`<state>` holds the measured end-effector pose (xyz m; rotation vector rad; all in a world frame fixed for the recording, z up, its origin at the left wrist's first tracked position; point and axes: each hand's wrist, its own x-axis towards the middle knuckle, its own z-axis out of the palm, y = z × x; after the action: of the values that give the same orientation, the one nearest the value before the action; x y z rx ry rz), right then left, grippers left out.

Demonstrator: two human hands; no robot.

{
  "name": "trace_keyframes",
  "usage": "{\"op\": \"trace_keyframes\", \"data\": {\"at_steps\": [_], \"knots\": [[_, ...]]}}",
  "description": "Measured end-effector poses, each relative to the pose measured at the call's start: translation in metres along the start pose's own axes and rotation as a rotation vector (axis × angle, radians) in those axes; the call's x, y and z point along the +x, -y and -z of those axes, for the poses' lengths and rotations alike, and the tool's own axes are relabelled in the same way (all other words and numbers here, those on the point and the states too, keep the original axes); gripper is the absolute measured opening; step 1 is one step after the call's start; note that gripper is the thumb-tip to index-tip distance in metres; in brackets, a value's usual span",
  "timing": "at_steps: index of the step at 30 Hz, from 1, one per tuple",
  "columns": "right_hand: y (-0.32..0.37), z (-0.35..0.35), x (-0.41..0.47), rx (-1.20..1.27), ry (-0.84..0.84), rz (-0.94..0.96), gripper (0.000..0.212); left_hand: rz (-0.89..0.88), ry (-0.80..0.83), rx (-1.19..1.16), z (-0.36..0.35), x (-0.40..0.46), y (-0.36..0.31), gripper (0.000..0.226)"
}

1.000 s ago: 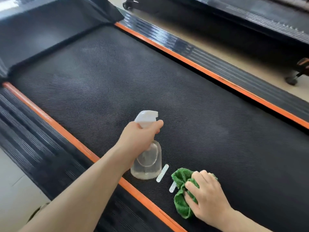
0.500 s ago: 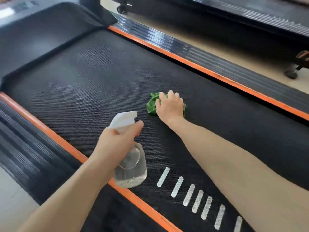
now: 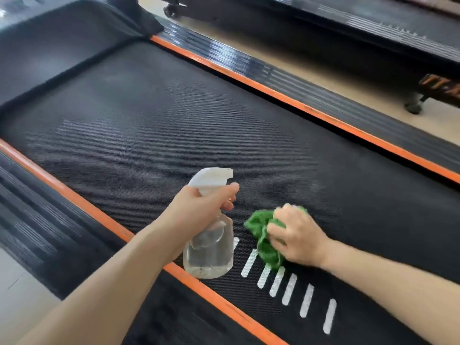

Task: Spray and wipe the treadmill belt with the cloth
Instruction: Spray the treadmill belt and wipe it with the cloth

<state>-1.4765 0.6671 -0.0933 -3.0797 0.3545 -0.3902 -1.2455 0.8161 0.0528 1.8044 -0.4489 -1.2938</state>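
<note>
A black textured treadmill belt [image 3: 154, 125] runs diagonally across the view, bordered on both long sides by orange strips [image 3: 293, 98] and ribbed black side rails [image 3: 311, 80]. A row of short white stripes [image 3: 288, 287] is printed on the belt near its close edge. A crumpled green cloth [image 3: 261, 235] lies directly on the belt, touching the stripes.

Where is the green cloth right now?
In the head view, lower right of centre: the cloth lies bunched on the belt under the right hand, beside the spray bottle, touching the white stripes.
</note>
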Motion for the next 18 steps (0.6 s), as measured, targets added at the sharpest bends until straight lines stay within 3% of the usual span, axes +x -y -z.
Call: {"op": "trace_keyframes", "data": {"at_steps": [2,5,7,11,15,18], "knots": [[-0.052,-0.012,0.041,-0.129,-0.108,-0.311,0.024,0.011,0.015,0.04,-0.002,-0.001,0.002,0.03],[-0.091,-0.019,0.089,-0.149,-0.12,-0.991,0.033,-0.003,0.011,0.019,0.001,-0.008,0.005,0.028],[-0.077,-0.021,0.103,-0.159,-0.073,-1.146,0.033,-0.023,0.001,0.034,0.002,-0.01,0.004,0.026],[-0.01,-0.019,0.084,-0.112,-0.07,-0.819,0.026,-0.025,-0.019,-0.014,0.001,-0.015,0.001,0.024],[0.078,-0.002,0.034,0.119,-0.037,-0.498,0.022,0.002,-0.03,0.044,-0.004,-0.018,0.0,0.026],[0.083,0.008,0.006,0.172,0.011,-0.206,0.019,0.01,-0.032,0.046,-0.004,-0.018,-0.003,0.026]]}}
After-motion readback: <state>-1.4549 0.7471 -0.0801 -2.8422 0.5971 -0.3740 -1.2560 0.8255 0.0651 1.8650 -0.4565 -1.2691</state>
